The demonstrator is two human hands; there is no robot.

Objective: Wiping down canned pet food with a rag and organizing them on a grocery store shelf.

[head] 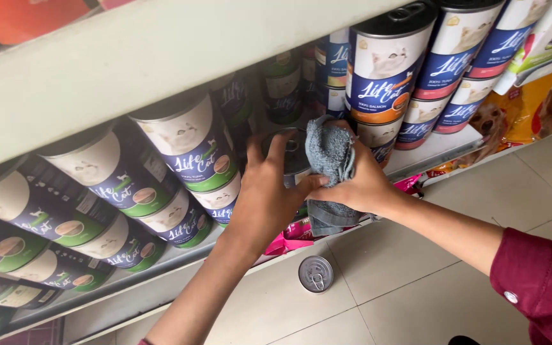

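Observation:
My left hand (268, 191) grips a can (292, 153) with a silver pull-tab lid, held just in front of the shelf. My right hand (359, 182) is closed on a grey cloth (330, 153) and presses it against the can's side and top. The cloth hangs down below my right hand. Stacked pet-food cans with white, blue and green labels (190, 144) stand on the shelf to the left of my hands, and cans with blue and orange labels (384, 70) stand to the right.
A single can (315, 273) stands on the tiled floor below my hands. The white shelf above (129, 57) overhangs the cans. Pink packets (292, 236) sit under the shelf edge. Yellow pet-food bags with dog pictures (544, 102) lie at the right.

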